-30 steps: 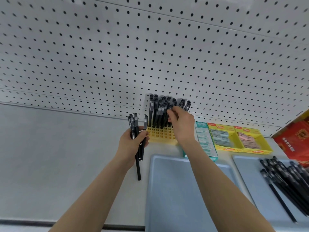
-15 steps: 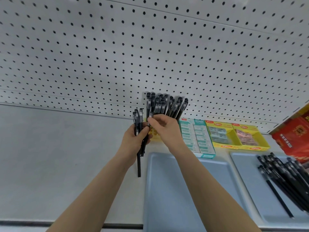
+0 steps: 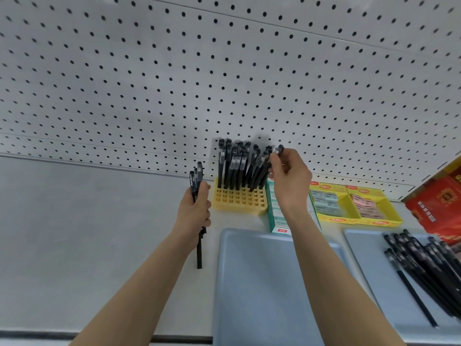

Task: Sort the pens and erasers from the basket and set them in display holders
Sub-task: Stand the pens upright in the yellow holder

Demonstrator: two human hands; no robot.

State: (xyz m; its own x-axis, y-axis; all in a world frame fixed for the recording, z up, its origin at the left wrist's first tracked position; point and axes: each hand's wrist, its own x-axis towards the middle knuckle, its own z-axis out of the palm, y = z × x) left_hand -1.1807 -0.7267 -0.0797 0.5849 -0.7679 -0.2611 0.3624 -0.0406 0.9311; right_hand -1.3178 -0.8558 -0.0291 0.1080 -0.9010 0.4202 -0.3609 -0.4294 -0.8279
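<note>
A yellow grid pen holder (image 3: 239,199) stands against the pegboard, its back rows filled with several black pens (image 3: 234,166). My right hand (image 3: 289,178) pinches one black pen (image 3: 278,151) near its cap, at the holder's right side. My left hand (image 3: 195,208) grips a small bunch of black pens (image 3: 198,186) upright, just left of the holder. Eraser boxes sit to the right: a teal one (image 3: 279,221) partly behind my right wrist and two yellow trays (image 3: 354,208).
A pale blue tray (image 3: 262,283) lies in front of the holder. A second blue tray (image 3: 374,270) at the right carries several loose black pens (image 3: 429,260). A red box (image 3: 436,201) stands at far right. The grey shelf (image 3: 87,233) spreads to the left.
My right hand took a pen from the bunch in my left hand and carried it up and right to the holder's right side. My left hand holds fewer pens.
</note>
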